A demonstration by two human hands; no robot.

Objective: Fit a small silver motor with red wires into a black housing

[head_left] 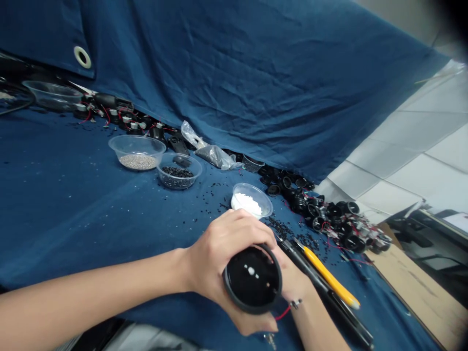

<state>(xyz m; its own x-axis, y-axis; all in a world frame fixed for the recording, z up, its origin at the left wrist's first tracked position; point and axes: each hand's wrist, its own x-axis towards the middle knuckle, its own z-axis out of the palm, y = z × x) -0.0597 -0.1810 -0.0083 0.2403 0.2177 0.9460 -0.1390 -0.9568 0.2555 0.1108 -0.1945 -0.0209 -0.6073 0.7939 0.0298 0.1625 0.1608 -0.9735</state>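
Observation:
My left hand reaches in from the left and is wrapped round a round black cup-shaped part, fingers over its top and thumb under its lower rim. White specks show inside the part. My right hand lies against the part's right side, its fingers hidden behind it. A thin red wire and a small silver piece stick out by the right wrist.
Three clear bowls stand on the blue cloth: grey grains, black bits, white bits. A yellow pen and a black tool lie to the right. A heap of black wired parts lines the back edge, with a plastic bag.

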